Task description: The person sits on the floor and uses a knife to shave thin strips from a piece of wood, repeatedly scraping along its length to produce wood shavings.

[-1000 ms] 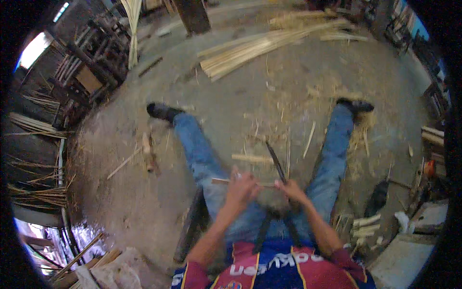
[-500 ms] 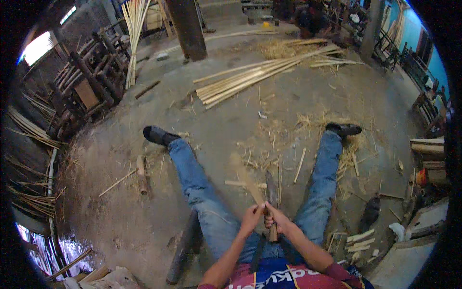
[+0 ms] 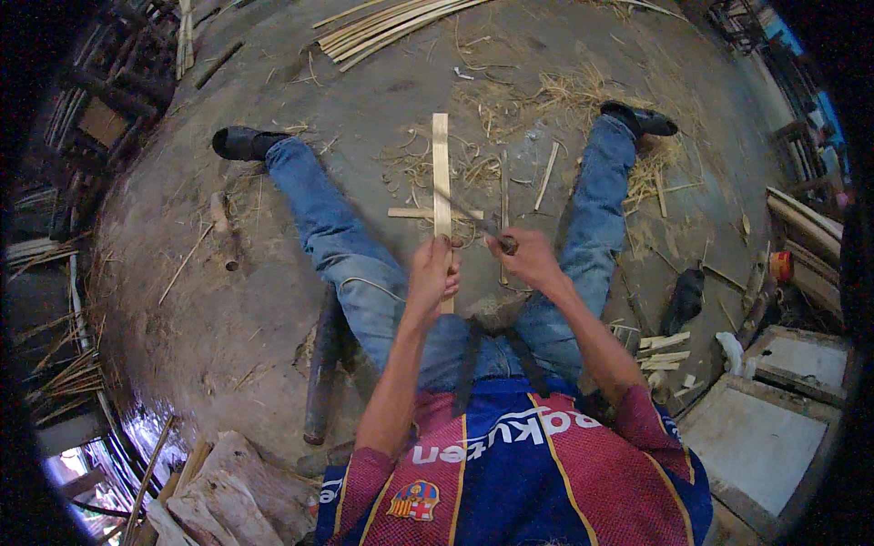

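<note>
a pale wooden strip, flat and straight, stands out over the floor between the person's spread legs, its far end pointing away from the body and its near end showing below the left hand. the fingers of that hand are closed round the strip at its lower part. the right hand, just beside it, has its fingers curled tight about the handle of a knife; the thin dark blade slants up and leftward to the strip, though whether it touches the wood i cannot tell.

beyond the hands, a short strip lies crosswise on the floor, seen past the held strip. to its right are two slim sticks, and curled shavings are strewn around and near the right shoe. both legs are in blue jeans.

beside the left thigh lies a dark pole, and farther left a short round piece of wood. a bundle of long pale strips lies at the top. at lower right are cut pieces and pale framed panels; at lower left, a crumpled pale sheet.
</note>
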The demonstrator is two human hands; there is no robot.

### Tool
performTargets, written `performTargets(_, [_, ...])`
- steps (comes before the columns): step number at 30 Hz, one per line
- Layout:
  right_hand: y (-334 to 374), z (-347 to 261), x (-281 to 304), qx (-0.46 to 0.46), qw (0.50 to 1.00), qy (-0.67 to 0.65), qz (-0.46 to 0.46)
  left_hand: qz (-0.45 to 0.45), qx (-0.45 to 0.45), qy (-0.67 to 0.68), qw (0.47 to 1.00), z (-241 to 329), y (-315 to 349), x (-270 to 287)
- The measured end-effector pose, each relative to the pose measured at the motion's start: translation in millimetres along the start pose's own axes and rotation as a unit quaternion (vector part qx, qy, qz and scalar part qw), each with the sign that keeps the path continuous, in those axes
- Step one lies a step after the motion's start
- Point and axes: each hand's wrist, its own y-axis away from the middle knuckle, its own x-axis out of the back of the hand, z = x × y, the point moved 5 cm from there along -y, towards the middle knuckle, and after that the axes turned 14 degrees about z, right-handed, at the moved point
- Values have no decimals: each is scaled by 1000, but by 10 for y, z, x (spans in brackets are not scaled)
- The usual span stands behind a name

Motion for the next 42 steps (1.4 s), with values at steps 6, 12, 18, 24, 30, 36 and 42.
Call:
performTargets(6, [-103,-113,-76,139,981,137,5,49,-18,-107,993,25,196,-70])
performTargets(12, [-732,987,-274,41,981,159,104,14,-31,-155,987,64,429,-143])
performTargets(18, [-830,691,393,-45,975,205,76,42,-69,-212,974,-320,556,195])
performTargets(24, [11,17,-74,124,974,187,-36,82,-309,-385,866,-71,422,6])
performTargets(30, [-546,344,436,-125,980,145,44,74,-215,-401,888,-151,872,193])
performTargets(36, [-293,234,-72,120,986,108,44,77,-245,-404,878,-24,816,12])
performTargets(42, [-845,1363,117,-193,972,-16,132,49,-150,-416,896,-161,980,311])
